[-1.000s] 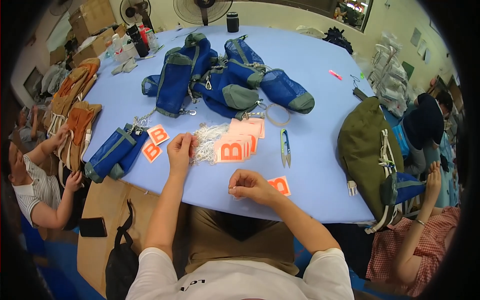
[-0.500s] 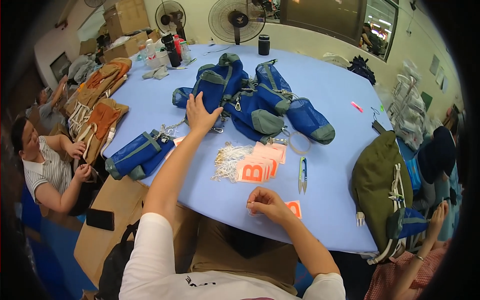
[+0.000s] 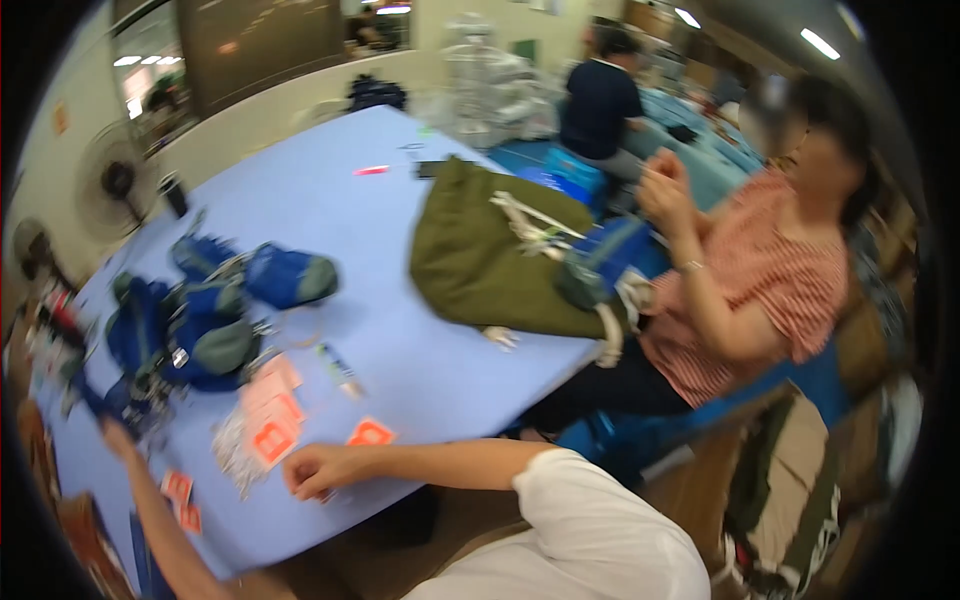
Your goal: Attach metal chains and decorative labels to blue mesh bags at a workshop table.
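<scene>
My left hand (image 3: 118,440) is at the left of the table, beside the heap of blue mesh pouches with grey-green ends (image 3: 285,277); motion blur smears its fingers. Near the table's front edge, my right hand (image 3: 322,470) is closed in a pinch, and what it holds is too small to make out. Just beyond it lie a pile of white strings (image 3: 234,455) and a stack of pale cards with orange print (image 3: 270,408). One more such card (image 3: 371,432) shows beyond my right wrist. Two cards (image 3: 178,487) lie by my left forearm. Thread snips (image 3: 342,370) rest right of the stack.
An olive drawstring bag (image 3: 460,260) covers the table's right side. A co-worker in a red checked top (image 3: 760,260) sits there, hands raised, by a small blue pouch (image 3: 610,255). A pink item (image 3: 372,171) and a black container (image 3: 173,195) stand farther back.
The view has swung to the right, bringing the co-worker and olive bag further in. My left hand has come off the top of the pouch heap to its near left side. My right hand stays pinched.
</scene>
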`<state>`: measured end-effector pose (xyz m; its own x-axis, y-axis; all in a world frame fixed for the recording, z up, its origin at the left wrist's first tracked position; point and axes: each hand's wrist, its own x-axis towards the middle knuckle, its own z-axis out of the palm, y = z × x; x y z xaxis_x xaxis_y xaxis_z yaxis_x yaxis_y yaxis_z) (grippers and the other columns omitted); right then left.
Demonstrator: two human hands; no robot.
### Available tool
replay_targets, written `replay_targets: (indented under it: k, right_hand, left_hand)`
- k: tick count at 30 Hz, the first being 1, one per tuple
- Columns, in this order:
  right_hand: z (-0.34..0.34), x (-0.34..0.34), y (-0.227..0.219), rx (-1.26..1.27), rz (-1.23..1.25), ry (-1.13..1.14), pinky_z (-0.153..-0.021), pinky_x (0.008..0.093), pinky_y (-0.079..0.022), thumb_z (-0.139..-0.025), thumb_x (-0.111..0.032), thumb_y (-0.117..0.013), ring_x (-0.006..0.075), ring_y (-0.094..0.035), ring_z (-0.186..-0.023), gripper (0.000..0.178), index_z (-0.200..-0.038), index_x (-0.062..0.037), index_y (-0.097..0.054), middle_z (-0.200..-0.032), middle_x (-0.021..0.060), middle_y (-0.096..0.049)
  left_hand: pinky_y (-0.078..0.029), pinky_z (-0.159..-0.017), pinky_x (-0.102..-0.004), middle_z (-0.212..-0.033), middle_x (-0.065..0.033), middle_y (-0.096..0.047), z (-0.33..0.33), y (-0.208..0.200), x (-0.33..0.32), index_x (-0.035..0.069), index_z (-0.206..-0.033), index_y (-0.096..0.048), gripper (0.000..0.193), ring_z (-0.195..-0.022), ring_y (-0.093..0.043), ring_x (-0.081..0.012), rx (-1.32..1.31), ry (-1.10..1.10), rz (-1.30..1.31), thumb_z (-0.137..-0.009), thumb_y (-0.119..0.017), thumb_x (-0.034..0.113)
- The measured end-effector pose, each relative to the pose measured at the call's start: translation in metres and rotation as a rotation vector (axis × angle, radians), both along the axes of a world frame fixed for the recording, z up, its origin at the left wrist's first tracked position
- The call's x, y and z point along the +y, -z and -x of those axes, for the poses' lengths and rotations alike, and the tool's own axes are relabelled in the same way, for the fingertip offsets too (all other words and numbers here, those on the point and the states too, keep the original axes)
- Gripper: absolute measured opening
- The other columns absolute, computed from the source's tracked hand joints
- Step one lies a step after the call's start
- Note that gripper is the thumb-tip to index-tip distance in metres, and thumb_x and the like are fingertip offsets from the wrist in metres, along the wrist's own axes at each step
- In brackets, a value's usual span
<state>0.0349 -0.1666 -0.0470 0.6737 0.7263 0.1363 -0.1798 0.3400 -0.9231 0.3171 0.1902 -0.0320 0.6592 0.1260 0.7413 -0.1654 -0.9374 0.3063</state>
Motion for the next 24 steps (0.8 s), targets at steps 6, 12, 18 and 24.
replay_targets:
  k: [6,12,18,24]
  right_hand:
    - [0.008,-0.005,-0.012,0.011,-0.01,0.044,-0.051,0.0238,-0.047,-0.079,-0.005,-0.064,0.0095,-0.054,-0.059,0.014,-0.085,-0.0027,-0.052,-0.074,0.0041,-0.056]
    - [0.006,-0.003,-0.006,0.002,-0.009,0.028,-0.052,0.0241,-0.047,-0.079,-0.005,-0.064,0.01,-0.055,-0.061,0.014,-0.086,-0.0028,-0.052,-0.075,0.0043,-0.056]
    - [0.007,0.022,-0.011,-0.145,0.089,-0.049,-0.053,0.0245,-0.046,-0.082,-0.01,-0.063,0.0098,-0.055,-0.063,0.01,-0.085,-0.0054,-0.054,-0.074,0.0027,-0.057]
    - [0.022,-0.022,-0.027,0.03,0.199,0.163,-0.061,0.0267,-0.05,-0.08,-0.004,-0.063,0.0116,-0.058,-0.068,0.009,-0.082,-0.0054,-0.054,-0.077,0.003,-0.057]
  left_hand:
    - [-0.037,-0.1,-0.0369,-0.132,-0.0152,-0.044,0.053,-0.053,0.059,-0.005,-0.133,-0.035,0.065,-0.116,-0.048,-0.0276,-0.248,0.3,1.429,-0.092,-0.047,0.045]
    - [-0.037,-0.101,-0.0413,-0.13,-0.0163,-0.047,0.177,-0.104,-0.018,-0.005,-0.131,-0.038,0.056,-0.116,-0.048,-0.0297,-0.333,0.395,1.787,-0.095,-0.041,0.038]
    - [-0.038,-0.1,-0.0467,-0.12,-0.0198,-0.055,0.248,-0.043,0.078,-0.004,-0.118,-0.051,0.042,-0.112,-0.052,-0.0329,-0.025,1.135,1.933,-0.092,-0.046,0.028]
    - [-0.033,-0.103,-0.0463,-0.126,-0.0093,-0.051,0.254,-0.098,-0.117,0.009,-0.125,-0.045,0.04,-0.118,-0.046,-0.0267,-0.206,0.816,2.157,-0.097,-0.035,0.036]
